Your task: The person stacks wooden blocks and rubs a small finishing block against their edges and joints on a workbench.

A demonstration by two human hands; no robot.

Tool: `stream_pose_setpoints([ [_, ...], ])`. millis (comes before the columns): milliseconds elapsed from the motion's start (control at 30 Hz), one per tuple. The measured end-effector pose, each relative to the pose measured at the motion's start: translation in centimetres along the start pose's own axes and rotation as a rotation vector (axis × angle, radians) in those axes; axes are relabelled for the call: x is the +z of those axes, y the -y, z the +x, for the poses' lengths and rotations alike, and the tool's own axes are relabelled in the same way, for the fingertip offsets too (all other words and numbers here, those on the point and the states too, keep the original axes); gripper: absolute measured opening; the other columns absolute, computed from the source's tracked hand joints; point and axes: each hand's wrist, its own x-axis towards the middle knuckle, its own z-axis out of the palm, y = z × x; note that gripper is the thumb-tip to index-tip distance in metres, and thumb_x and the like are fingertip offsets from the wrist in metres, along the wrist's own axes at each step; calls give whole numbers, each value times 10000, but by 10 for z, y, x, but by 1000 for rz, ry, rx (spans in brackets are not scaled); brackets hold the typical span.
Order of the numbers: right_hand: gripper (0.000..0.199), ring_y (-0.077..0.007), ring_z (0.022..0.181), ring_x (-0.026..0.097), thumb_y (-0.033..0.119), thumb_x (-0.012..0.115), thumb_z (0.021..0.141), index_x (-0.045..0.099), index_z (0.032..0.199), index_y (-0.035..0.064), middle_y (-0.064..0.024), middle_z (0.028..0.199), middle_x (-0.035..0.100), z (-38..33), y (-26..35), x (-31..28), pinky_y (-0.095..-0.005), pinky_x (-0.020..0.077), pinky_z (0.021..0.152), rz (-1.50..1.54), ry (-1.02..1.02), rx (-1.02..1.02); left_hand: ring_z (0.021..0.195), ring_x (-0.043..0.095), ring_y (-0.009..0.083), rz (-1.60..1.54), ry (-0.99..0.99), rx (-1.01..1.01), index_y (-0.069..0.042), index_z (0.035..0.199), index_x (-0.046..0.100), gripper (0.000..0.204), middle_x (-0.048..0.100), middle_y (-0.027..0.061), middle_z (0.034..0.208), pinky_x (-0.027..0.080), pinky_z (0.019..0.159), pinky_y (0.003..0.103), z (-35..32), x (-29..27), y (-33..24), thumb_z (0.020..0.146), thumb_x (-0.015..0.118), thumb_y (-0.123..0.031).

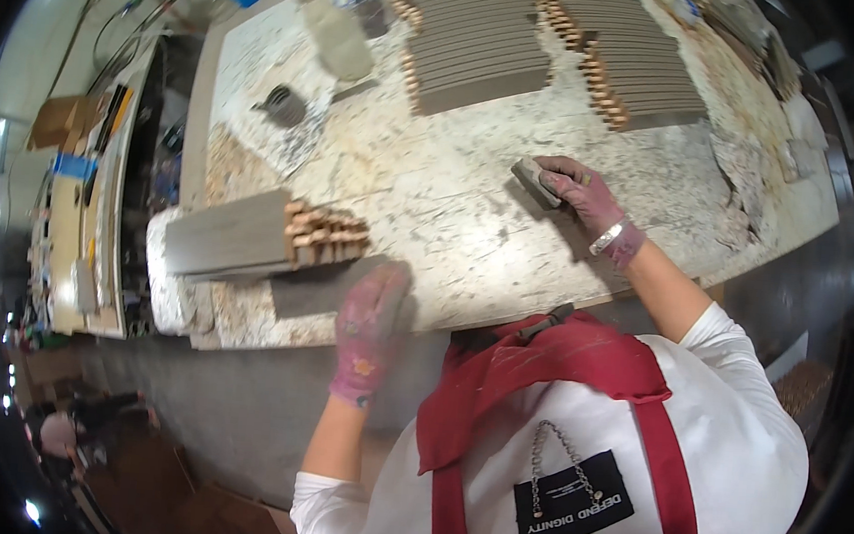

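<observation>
Pressing flat with spread, ungrasping fingers, the left hand (pixel 370 325) is pinning the grey strip (pixel 320 289), its long axis running leftward beneath the stacked strips (pixel 249 238), while the right hand (pixel 578 194) is gripping a sanding block (pixel 534 180) well right of that strip.

Speckled workbench (pixel 472 200), grey slat stacks (pixel 485 41)
</observation>
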Motion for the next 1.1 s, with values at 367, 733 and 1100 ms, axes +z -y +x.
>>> stream_pose_setpoints([
  [367,416,-177,1041,624,276,669,947,563,1291,66,-73,1159,633,-61,-13,-78,-363,554,890,542,-165,134,1427,289,386,378,25,138,-98,1470,430,743,353,157,1527,304,1114,559,190,165,4,846,700,-396],
  [733,499,-178,1009,599,343,715,892,617,1240,-1,-116,1157,641,-33,11,-83,-296,510,854,5,-256,-73,1192,508,365,243,170,7,-82,1404,514,745,542,155,1258,434,1010,460,213,158,-10,752,796,-308],
  [1100,378,-404,1017,621,326,639,911,627,1199,81,-213,1134,606,24,23,-55,-433,501,892,-859,-342,-265,1091,557,319,-36,227,80,-86,1375,543,740,560,134,1170,486,930,434,131,150,-52,725,813,-314],
])
